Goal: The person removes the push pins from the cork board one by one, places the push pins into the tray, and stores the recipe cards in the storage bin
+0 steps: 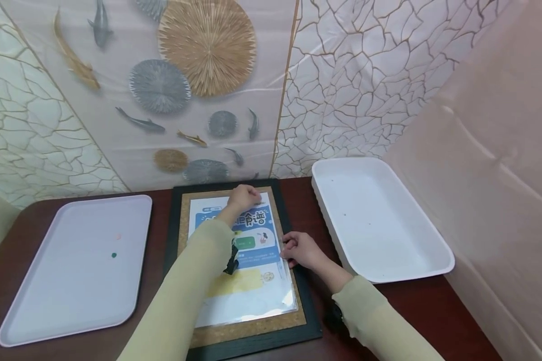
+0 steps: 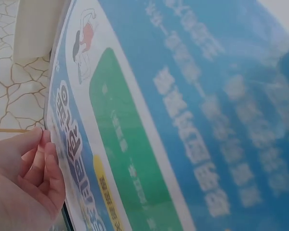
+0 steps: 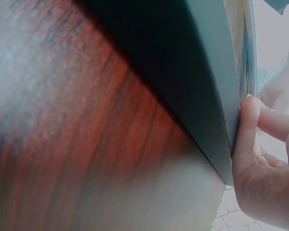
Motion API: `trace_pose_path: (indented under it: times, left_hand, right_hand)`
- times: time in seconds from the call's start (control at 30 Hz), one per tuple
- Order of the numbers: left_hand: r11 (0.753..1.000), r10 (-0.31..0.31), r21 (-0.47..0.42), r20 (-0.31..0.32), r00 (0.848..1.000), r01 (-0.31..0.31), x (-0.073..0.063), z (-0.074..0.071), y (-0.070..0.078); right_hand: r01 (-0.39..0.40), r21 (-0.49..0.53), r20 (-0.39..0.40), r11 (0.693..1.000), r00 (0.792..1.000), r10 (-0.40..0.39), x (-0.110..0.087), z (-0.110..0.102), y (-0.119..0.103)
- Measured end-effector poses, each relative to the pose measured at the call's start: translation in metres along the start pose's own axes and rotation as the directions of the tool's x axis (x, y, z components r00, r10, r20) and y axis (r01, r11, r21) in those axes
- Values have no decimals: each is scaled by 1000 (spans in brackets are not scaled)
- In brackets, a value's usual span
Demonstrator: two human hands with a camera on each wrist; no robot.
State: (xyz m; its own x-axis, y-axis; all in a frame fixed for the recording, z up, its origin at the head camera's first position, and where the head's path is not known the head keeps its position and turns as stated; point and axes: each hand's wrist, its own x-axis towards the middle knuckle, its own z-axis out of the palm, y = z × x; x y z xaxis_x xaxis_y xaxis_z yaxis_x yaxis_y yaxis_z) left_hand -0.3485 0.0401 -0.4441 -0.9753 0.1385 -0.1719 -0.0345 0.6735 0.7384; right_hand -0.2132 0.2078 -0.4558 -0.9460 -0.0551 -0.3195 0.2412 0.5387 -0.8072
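A glossy printed poster (image 1: 248, 301) with blue, green and yellow areas lies on a cork board (image 1: 248, 328) with a dark frame (image 1: 271, 346). My left hand (image 1: 243, 199) is at the poster's upper right corner. In the left wrist view, the left hand (image 2: 31, 180) brings thumb and forefinger together by the top edge; whatever sits between the fingertips is too small and hidden to name. At the poster's right side my right hand (image 1: 301, 249) pinches the edge. The right wrist view shows the right hand's (image 3: 267, 149) fingertips against that edge, beside the frame.
Left of the board lies a flat white tray (image 1: 79, 260) holding a green dot-like piece (image 1: 114, 255) and a pink one (image 1: 118, 236). To the right stands a deeper white tray (image 1: 384, 225) with several tiny specks inside. A patterned cloth (image 1: 235, 125) hangs behind the dark red table (image 1: 415, 316).
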Motion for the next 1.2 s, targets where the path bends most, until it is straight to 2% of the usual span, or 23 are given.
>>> trace_pose_path:
  times: [0.4,0.63,0.77,0.97,1.2]
  left_hand:
    - [994,-23,-105,1,1000,23,-15,-9,-12]
    - [984,-25,-176,-48,999,17,-30,-21,-14]
    - [982,-48,-188,-79,996,32,-37,-27,-18]
    - [968,-101,-237,-66,993,83,-48,-40,-23]
    - [951,-118,-295,-69,991,92,-65,-56,-30]
  right_hand:
    - [1,10,-6,1000,1000,-1,1,1,4]
    - [-2,10,-13,1000,1000,2,0,0,5]
    - [-2,10,-14,1000,1000,2,-1,-1,6]
    - [2,16,-11,1000,1000,-2,-2,-1,4]
    - [3,10,-5,1000,1000,-3,-2,0,2]
